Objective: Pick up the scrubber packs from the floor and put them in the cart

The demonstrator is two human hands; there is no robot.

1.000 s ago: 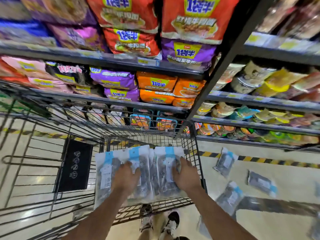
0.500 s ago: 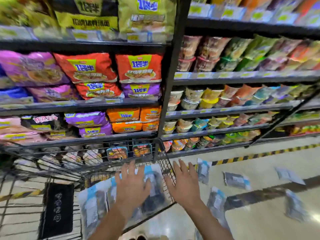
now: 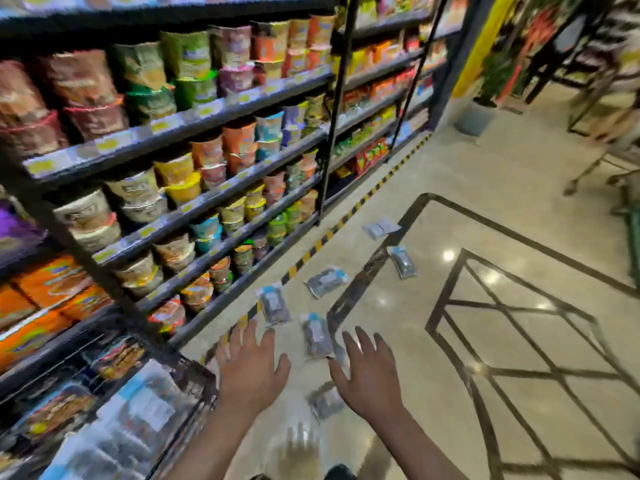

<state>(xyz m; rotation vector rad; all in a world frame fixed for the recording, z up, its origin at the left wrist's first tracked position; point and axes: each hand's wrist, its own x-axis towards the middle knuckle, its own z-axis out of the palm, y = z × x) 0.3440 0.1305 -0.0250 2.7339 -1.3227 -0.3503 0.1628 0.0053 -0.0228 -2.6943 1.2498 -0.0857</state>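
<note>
At the far left, I am seeing the cart [image 3: 187, 386] blurred, with scrubber packs [image 3: 138, 417] lying inside it. I am holding my left hand [image 3: 251, 368] out over the floor [image 3: 519, 393], fingers spread and gripping nothing. Just beyond it, the nearest floor pack [image 3: 316, 336] is lying between the hands, with another pack [image 3: 273, 304] beside the shelf [image 3: 221, 199]. My right hand [image 3: 370, 379] is likewise splayed and empty, with a blurred pack [image 3: 325, 403] below it. To do this well, I am judging I should be bending low, gathering the closest packs first, then working outward toward the farther ones [image 3: 401, 261].
</note>
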